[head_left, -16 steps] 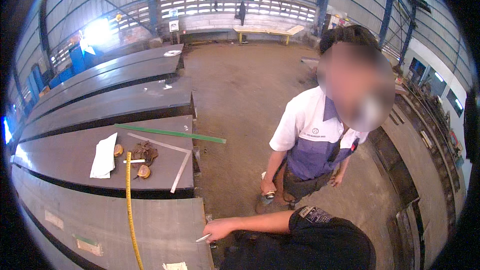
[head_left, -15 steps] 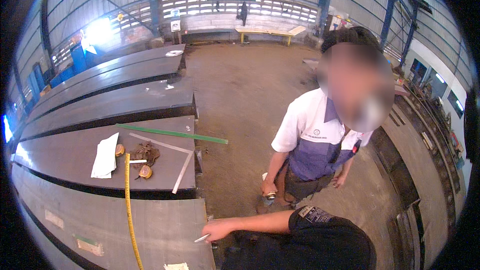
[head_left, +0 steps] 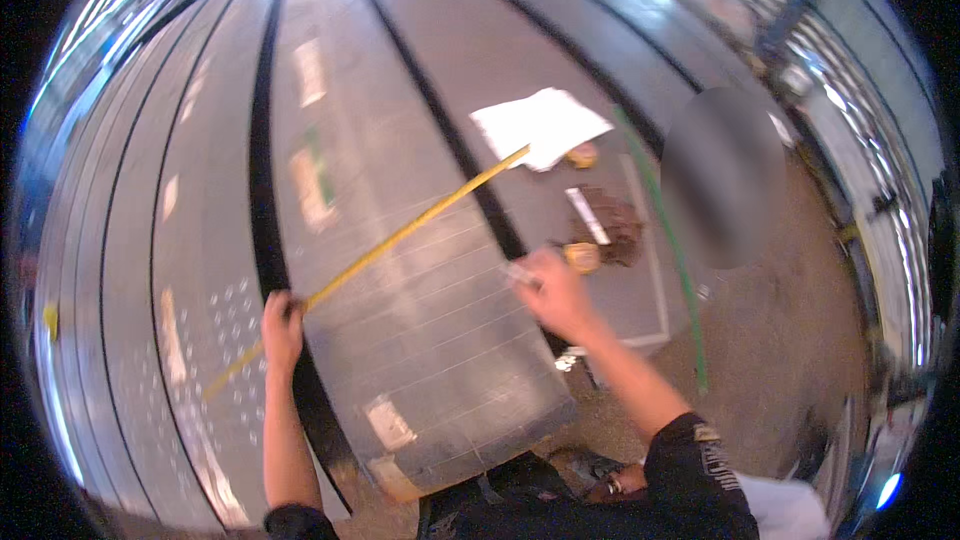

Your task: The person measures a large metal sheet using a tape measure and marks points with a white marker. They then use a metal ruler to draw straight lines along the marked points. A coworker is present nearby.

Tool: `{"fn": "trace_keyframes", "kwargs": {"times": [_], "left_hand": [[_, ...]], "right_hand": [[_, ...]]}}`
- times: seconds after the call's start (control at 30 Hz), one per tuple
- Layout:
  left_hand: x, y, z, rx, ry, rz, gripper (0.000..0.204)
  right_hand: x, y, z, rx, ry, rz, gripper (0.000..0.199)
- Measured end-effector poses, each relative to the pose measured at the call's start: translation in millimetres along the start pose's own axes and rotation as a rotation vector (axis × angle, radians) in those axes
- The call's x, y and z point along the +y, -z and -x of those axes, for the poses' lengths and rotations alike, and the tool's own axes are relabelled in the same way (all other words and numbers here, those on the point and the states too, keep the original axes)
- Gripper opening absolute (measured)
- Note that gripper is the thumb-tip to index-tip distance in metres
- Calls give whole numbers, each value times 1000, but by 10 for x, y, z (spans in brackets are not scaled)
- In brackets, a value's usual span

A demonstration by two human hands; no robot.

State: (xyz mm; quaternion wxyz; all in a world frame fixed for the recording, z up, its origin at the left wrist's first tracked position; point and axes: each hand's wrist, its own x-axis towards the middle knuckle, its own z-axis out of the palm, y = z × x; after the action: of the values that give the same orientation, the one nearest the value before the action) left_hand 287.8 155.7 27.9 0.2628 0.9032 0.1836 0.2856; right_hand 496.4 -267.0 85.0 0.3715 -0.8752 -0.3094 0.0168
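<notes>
- Yellow, long, narrow measuring tape [head_left: 410, 229] lay slantwise across a grey metal slab [head_left: 440, 340], one end at the white paper sheets [head_left: 545, 125].
- The left hand [head_left: 283, 332] was curled closed on the tape by the slab's left edge.
- The right hand [head_left: 557, 295], motion-blurred, pinched a short white stick [head_left: 517, 273] near the right edge.
- A crumpled brown rag [head_left: 622, 225] lay beyond it.
</notes>
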Motion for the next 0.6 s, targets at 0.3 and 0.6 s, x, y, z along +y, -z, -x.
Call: {"fn": "trace_keyframes", "kwargs": {"times": [0.3, 0.6], "left_hand": [[-1047, 43, -693, -166, 165, -87, 13], [-1573, -90, -796, -252, 216, -131, 13]], "right_hand": [[327, -933, -2025, -69, 349, 295, 38], [883, -1396, -2605, -314, 369, 536, 22]]}}
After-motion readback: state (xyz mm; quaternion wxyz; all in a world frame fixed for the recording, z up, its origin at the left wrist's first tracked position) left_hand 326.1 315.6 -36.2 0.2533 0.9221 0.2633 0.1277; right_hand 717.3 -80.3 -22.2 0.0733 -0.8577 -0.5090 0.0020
